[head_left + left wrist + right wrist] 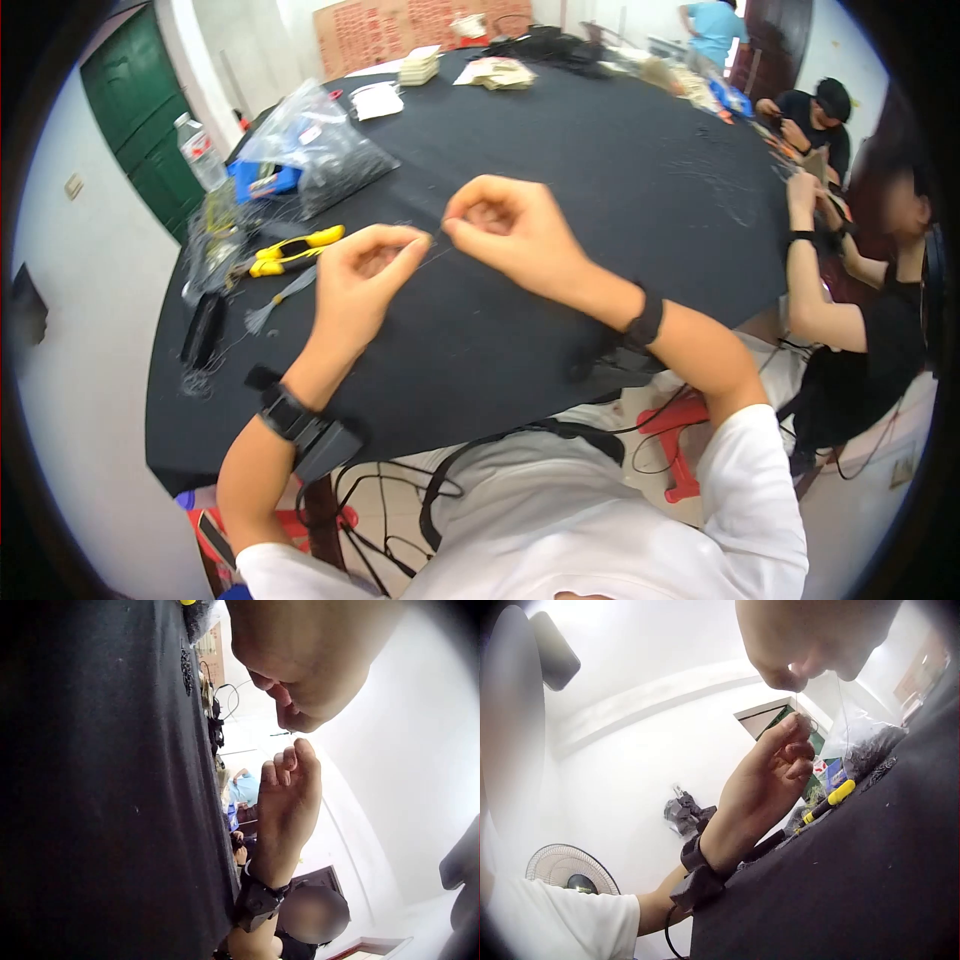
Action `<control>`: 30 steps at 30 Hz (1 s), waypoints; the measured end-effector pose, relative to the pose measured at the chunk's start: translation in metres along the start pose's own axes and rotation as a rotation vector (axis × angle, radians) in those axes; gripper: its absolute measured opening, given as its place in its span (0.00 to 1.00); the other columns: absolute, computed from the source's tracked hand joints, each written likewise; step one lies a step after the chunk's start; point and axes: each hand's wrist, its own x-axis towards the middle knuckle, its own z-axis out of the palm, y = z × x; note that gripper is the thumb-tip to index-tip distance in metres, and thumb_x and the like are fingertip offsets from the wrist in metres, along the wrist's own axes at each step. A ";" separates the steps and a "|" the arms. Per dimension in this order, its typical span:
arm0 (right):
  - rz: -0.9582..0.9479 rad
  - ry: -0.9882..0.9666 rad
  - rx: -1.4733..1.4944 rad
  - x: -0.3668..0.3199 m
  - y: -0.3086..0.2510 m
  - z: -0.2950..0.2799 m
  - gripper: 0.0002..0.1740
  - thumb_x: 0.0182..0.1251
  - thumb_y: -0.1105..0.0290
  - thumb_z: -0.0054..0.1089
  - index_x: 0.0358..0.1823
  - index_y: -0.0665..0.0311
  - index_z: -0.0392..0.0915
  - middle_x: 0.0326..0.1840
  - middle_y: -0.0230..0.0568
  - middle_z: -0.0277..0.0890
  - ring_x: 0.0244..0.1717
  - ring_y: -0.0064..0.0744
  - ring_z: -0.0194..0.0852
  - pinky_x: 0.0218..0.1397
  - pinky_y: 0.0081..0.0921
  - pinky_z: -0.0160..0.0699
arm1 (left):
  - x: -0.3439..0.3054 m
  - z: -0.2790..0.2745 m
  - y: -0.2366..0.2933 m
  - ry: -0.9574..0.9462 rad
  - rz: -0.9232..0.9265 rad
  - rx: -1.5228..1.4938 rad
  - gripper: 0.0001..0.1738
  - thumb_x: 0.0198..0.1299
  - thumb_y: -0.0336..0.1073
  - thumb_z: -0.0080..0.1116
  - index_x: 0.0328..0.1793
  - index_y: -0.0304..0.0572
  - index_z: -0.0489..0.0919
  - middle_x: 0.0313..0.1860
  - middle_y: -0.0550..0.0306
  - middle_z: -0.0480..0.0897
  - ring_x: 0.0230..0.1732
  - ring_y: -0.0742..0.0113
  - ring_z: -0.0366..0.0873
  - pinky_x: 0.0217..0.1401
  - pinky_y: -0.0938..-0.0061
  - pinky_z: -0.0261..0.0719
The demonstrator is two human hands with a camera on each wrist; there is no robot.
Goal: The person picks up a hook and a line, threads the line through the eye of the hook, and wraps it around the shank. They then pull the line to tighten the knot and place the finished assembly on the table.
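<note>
Both hands are raised over a black-covered table (600,200), fingertips close together. Between them runs a very thin line (796,702), fine as thread. My left hand (360,275) pinches it between thumb and forefinger, the other fingers curled in. Facing it from the right, my right hand (515,235) also pinches the line with thumb and forefinger. In the right wrist view a loose strand (844,709) hangs below the right hand. Left of the left hand lie yellow-and-black pliers (297,250) and a grey bundle of strands (282,300).
A clear plastic bag (325,145) with dark contents, a bottle (200,155) and a black case (204,330) stand or lie along the left edge. Stacked cards (419,66) sit at the back. Other people (850,300) work at the right side.
</note>
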 end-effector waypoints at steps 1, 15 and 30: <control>0.007 0.001 0.015 0.001 0.002 0.000 0.04 0.58 0.76 0.60 0.33 0.68 0.76 0.24 0.22 0.69 0.25 0.06 0.61 0.26 0.08 0.60 | 0.000 0.001 0.001 -0.007 0.009 -0.036 0.06 0.56 0.24 0.59 0.40 0.31 0.80 0.34 0.61 0.80 0.35 0.81 0.74 0.39 0.87 0.70; 0.541 -0.308 0.663 0.002 0.010 0.000 0.04 0.60 0.71 0.56 0.31 0.65 0.75 0.24 0.25 0.65 0.22 0.11 0.56 0.25 0.13 0.55 | -0.002 0.003 0.007 -0.077 0.087 -0.094 0.06 0.56 0.22 0.57 0.40 0.28 0.79 0.37 0.54 0.80 0.39 0.74 0.76 0.46 0.82 0.73; 0.712 -0.388 0.889 -0.005 0.011 0.013 0.04 0.63 0.73 0.52 0.29 0.61 0.72 0.22 0.25 0.60 0.21 0.12 0.51 0.25 0.14 0.54 | -0.003 0.002 -0.003 -0.024 -0.082 -0.232 0.09 0.57 0.29 0.59 0.42 0.31 0.80 0.38 0.55 0.82 0.41 0.75 0.78 0.49 0.80 0.73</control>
